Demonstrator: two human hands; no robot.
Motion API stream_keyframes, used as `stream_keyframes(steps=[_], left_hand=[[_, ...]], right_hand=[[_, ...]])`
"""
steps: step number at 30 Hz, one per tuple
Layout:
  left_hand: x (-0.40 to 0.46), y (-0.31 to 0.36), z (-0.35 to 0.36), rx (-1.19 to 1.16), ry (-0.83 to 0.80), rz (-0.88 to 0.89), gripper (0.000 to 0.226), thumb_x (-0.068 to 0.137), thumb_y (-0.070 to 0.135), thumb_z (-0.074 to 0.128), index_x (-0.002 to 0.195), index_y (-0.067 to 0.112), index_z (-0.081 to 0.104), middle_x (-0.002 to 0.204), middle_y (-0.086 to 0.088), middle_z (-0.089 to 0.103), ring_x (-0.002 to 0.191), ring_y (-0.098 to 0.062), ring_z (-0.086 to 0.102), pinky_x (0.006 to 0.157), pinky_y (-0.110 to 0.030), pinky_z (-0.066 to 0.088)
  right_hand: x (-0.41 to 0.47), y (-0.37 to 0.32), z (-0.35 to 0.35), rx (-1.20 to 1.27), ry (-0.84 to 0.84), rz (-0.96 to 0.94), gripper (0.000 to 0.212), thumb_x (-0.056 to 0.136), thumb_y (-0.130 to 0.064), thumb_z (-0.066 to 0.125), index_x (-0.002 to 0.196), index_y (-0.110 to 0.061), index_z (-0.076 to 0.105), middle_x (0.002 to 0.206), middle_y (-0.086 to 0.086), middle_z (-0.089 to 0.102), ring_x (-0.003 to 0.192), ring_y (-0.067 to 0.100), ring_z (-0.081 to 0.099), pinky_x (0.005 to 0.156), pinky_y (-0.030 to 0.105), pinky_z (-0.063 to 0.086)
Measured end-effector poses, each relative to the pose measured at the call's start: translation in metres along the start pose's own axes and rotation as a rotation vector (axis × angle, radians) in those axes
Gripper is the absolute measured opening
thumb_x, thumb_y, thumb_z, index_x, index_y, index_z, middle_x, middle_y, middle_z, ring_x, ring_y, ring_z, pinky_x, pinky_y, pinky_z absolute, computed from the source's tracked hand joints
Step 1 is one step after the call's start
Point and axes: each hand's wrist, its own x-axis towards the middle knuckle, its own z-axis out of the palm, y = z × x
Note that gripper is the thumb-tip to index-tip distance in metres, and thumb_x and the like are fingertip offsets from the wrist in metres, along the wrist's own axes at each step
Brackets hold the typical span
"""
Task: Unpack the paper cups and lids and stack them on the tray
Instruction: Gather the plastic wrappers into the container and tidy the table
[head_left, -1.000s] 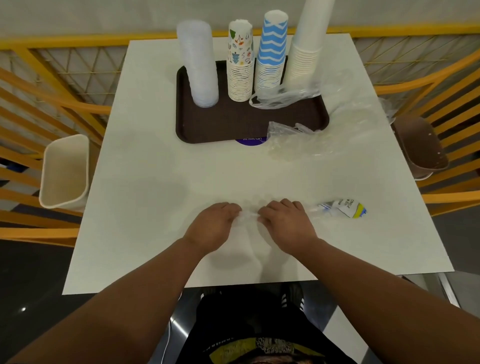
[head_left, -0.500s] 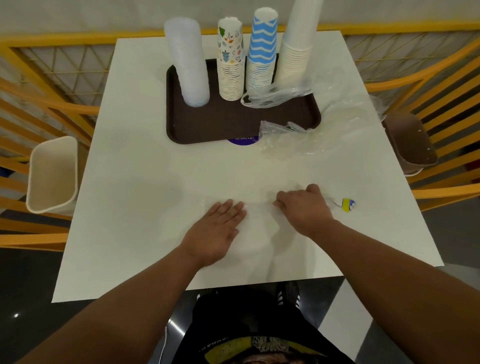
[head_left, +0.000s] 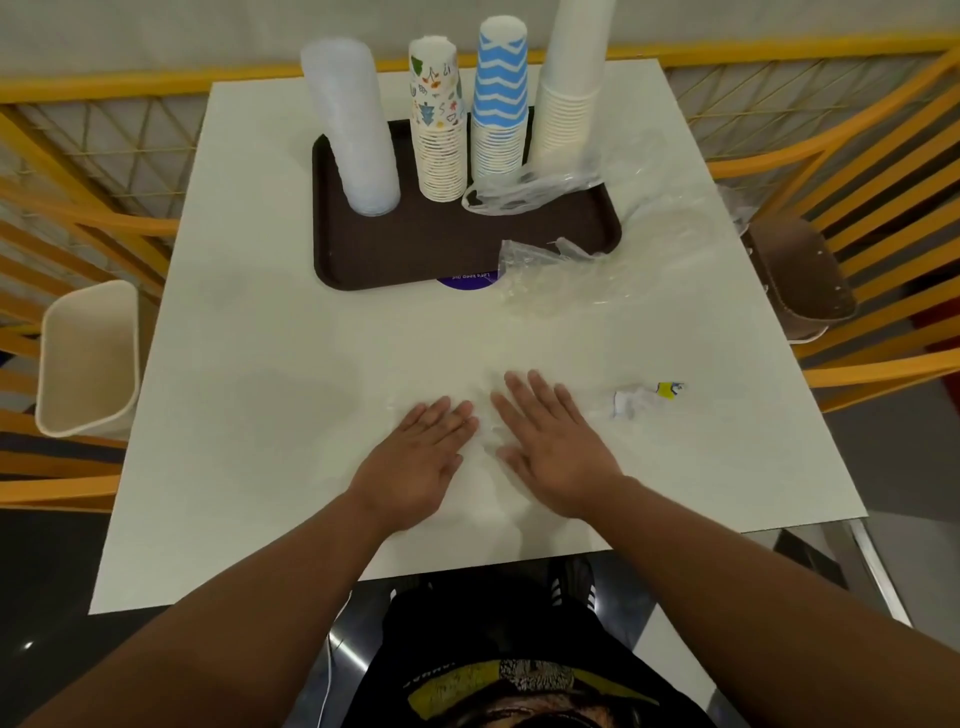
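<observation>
Both hands, the left hand (head_left: 415, 457) and right hand (head_left: 550, 441), now spread flat, smooth an empty clear plastic wrapper (head_left: 485, 421) where fingers pinched it a second ago; cup stacks already fill the dark brown tray (head_left: 415, 260).

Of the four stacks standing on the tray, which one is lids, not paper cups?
The translucent stack of lids, farthest left on the brown tray. The other three are paper cups: doodle-printed, blue zigzag and plain white.
</observation>
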Motion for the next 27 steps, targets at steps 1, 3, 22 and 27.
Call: stream_keyframes(steps=[1,3,22,27], left_hand=[[-0.001,-0.004,-0.001,0.005,-0.002,0.020,0.054,0.099,0.031,0.022,0.148,0.015,0.037,0.155,0.004,0.022,0.145,-0.019,0.020,0.120,-0.029,0.002],[-0.005,-0.015,-0.002,0.048,-0.005,0.040,0.055,0.098,0.026,0.020,0.149,0.017,0.036,0.156,0.002,0.023,0.146,-0.020,0.021,0.122,-0.031,0.008],[0.021,0.010,-0.086,-0.090,0.337,0.110,0.036,0.089,0.024,0.047,0.109,0.015,0.074,0.098,-0.003,0.071,0.079,-0.020,0.066,0.072,-0.030,0.054],[0.071,0.091,-0.124,-0.493,0.051,-0.047,0.052,0.092,0.031,0.065,0.141,0.034,0.046,0.136,0.009,0.057,0.117,-0.011,0.057,0.099,-0.025,0.048]], right_hand=[[-0.003,-0.001,0.008,0.021,-0.067,0.006,0.073,0.093,-0.062,-0.006,0.153,-0.022,0.001,0.162,0.001,-0.008,0.149,0.024,-0.012,0.122,0.045,-0.003],[-0.008,0.006,0.014,0.006,-0.077,0.026,0.077,0.086,-0.068,-0.014,0.152,-0.028,-0.006,0.160,-0.004,-0.016,0.147,0.020,-0.020,0.121,0.047,-0.006],[-0.023,-0.021,-0.004,0.004,-0.065,0.268,0.076,0.090,-0.058,0.024,0.155,-0.018,0.022,0.158,0.005,0.025,0.144,0.033,0.023,0.116,0.049,0.019],[-0.033,-0.012,0.006,0.057,-0.034,0.228,0.078,0.090,-0.061,0.023,0.153,-0.013,0.026,0.160,0.004,0.023,0.149,0.028,0.010,0.122,0.045,0.005]])
